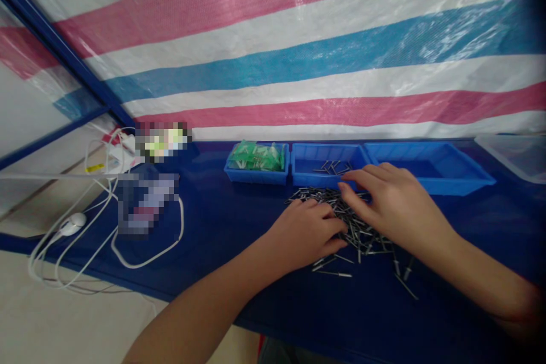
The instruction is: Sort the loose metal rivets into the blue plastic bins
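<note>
Rivets (356, 225): thin, silvery, metal; loosely heaped just in front of the middle blue rectangular plastic bin (311, 154), several more inside.
Left hand (305, 233): bare, on the heap before that bin, fingers curled; cannot tell whether gripping.
Right hand (390, 193): bare, near its front-right corner, thumb and forefinger close together; hold unclear.
Packets (258, 154): green, plastic, left of it.

Thin metal pins (360, 230) are heaped on a blue table (209, 244), the near side touched by a left hand (309, 233); a right hand (390, 196) is held over the far side. Behind, three blue bins (313, 179) are lined up, one filled with green packets (256, 155).
</note>
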`<state>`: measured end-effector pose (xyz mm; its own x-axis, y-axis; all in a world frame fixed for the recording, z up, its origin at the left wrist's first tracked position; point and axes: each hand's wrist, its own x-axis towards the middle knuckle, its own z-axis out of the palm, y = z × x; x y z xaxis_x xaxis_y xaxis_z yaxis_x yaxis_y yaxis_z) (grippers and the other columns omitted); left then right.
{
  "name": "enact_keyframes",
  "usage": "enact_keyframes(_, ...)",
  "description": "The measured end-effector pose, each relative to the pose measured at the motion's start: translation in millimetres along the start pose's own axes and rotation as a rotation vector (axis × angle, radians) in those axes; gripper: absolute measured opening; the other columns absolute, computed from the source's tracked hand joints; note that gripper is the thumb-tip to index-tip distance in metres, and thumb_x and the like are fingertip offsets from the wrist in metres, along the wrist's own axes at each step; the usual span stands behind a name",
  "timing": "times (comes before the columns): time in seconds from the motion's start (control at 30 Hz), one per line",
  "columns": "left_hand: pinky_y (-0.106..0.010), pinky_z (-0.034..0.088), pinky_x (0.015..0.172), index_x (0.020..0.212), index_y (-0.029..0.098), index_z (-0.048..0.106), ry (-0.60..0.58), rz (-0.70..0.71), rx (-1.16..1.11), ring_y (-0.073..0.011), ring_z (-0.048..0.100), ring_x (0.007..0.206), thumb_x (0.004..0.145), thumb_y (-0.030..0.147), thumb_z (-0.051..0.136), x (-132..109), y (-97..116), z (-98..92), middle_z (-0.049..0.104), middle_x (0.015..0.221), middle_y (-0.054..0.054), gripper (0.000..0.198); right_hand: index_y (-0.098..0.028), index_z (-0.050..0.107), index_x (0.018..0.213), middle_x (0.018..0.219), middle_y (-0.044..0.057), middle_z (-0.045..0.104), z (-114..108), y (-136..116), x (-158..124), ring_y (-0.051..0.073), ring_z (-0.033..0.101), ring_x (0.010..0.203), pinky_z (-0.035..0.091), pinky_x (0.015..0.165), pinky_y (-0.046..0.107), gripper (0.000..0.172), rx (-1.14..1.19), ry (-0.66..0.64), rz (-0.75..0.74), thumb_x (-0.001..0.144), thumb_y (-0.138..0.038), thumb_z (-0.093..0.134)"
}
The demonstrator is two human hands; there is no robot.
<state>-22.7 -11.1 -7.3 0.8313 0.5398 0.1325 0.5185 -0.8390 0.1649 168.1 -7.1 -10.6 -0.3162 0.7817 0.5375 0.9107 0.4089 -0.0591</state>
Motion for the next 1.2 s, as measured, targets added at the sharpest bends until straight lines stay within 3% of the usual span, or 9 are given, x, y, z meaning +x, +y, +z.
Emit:
enact_keyframes(0.13, -0.033, 0.042, 0.077, 0.1, 0.024, 0.066, -0.014, -0.021, 0.06, -0.0201, 0.058, 0.09, 0.091, 0.034, 0.055, 1.2, 1.9, 2.3, 0.064, 0.098, -0.003, 0.017, -0.017, 0.066, 0.09, 0.084, 0.008, 0.069, 0.7, 3.0, -16.1, 0.024, 0.059, 0.077, 0.043, 0.075, 0.039, 0.022, 0.118, -0.035, 0.006, 0.09, -0.031, 0.05)
enact_keyframes(0.4, -0.032, 0.039, 0.077, 0.101, 0.024, 0.065, -0.01, -0.013, 0.084, -0.0183, 0.059, 0.091, 0.092, 0.035, 0.054, 2.8, 2.2, 4.6, 0.064, 0.099, -0.001, 0.017, -0.019, 0.064, 0.088, 0.085, 0.006, 0.069, -6.3, 2.4, -18.3, 0.023, 0.061, 0.078, 0.045, 0.073, 0.037, 0.02, 0.265, -0.052, -0.001, 0.091, -0.031, 0.05)
enact_keyframes(1.2, -0.033, 0.038, 0.076, 0.102, 0.023, 0.062, -0.028, -0.01, 0.085, -0.0185, 0.061, 0.092, 0.093, 0.033, 0.052, 4.1, 3.9, 4.3, 0.065, 0.099, -0.001, 0.016, -0.019, 0.064, 0.083, 0.083, 0.005, 0.067, -3.7, 6.4, -20.4, 0.022, 0.06, 0.078, 0.046, 0.074, 0.037, 0.018, 0.297, -0.117, -0.047, 0.091, -0.027, 0.049)
